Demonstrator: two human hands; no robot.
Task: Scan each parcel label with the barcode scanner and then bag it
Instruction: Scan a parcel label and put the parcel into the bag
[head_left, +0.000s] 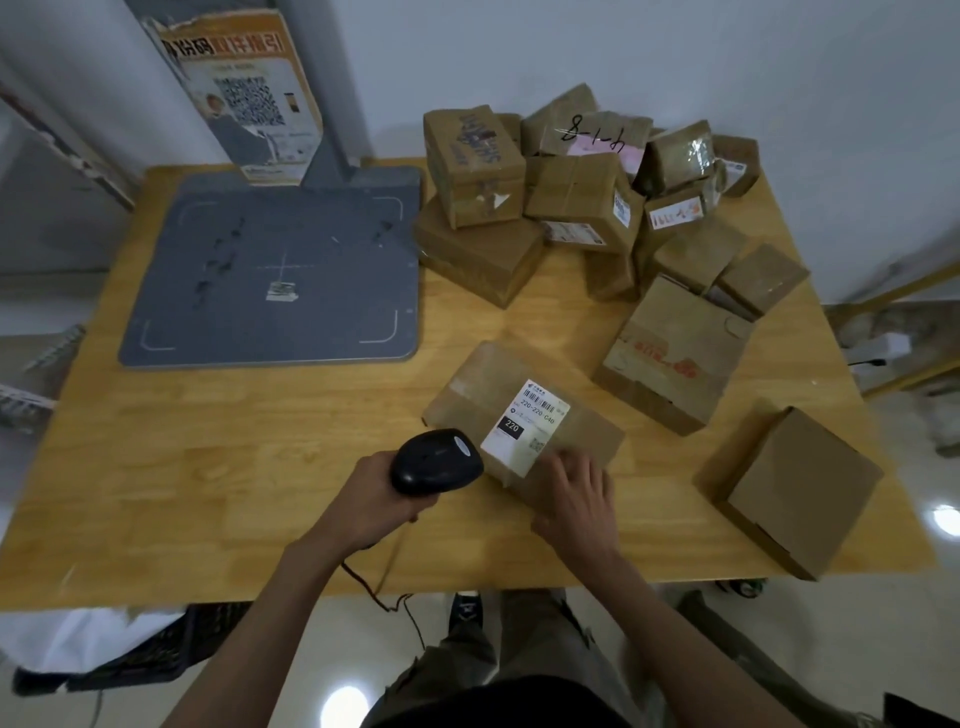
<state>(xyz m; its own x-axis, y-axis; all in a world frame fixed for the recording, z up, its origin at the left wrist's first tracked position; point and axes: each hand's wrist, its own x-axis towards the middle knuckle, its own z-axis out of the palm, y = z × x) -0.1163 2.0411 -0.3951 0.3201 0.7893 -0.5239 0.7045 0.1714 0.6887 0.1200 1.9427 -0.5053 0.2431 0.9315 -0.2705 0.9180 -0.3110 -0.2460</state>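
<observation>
Now scanning: the parcel (524, 423) lies label-up near the front of the wooden table (208, 467), not yet bagged.
Next, I judge, the barcode scanner (436, 460) must line up on the label (525, 425); the left hand (376, 501) grips its handle, while the right hand (574, 499) rests relaxed fingers on the parcel's near corner.

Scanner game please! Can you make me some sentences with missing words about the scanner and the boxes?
1. The left hand holds the black ____.
2. The scanner points at the box with the white ____.
3. The right hand rests on that ____.
4. The grey pad lies on the wooden ____.

Missing words: scanner; label; box; table
</observation>
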